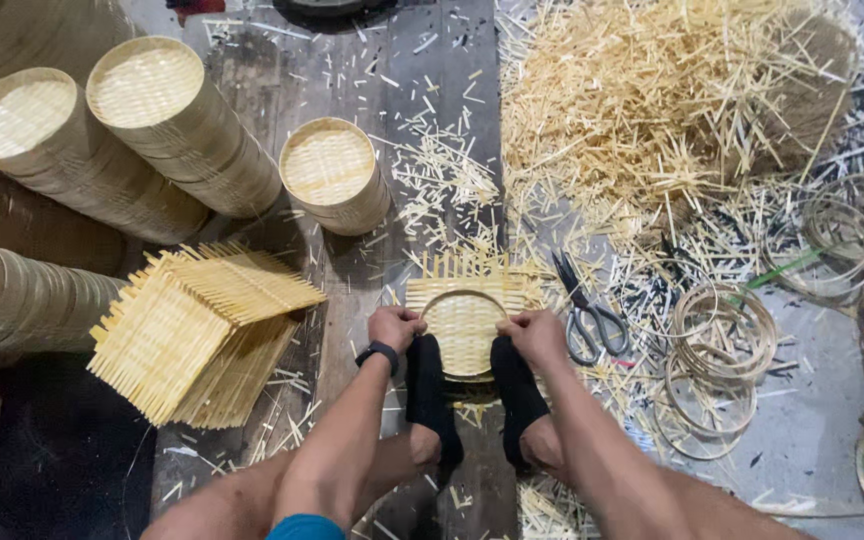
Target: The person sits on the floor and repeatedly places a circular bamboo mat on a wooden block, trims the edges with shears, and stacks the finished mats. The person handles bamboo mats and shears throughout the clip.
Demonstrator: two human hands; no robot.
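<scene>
The heap of bamboo offcuts was the biggest thing there, spread up and to the right of the woven bamboo mat that the person was working on. Up and to the left of that mat lay long stacks of finished round woven trays, tipped on their sides with their woven faces showing; a shorter stack stood nearer, just above and left of the mat. I could see nothing inside any of them. Directly left of the mat sat a pile of square woven mats with frayed slat ends. To its right lay loose bamboo rings, overlapping, and between them and the mat a pair of scissors, blades pointing up and left.

The mat itself lay flat on the plank floor, its longer side running left to right, loose slat ends pointing away from the person. A bamboo hoop was pressed onto it. The left hand gripped the hoop's left edge with curled fingers; the right hand pinched its right edge likewise. Both black-socked feet were braced against the near side.
</scene>
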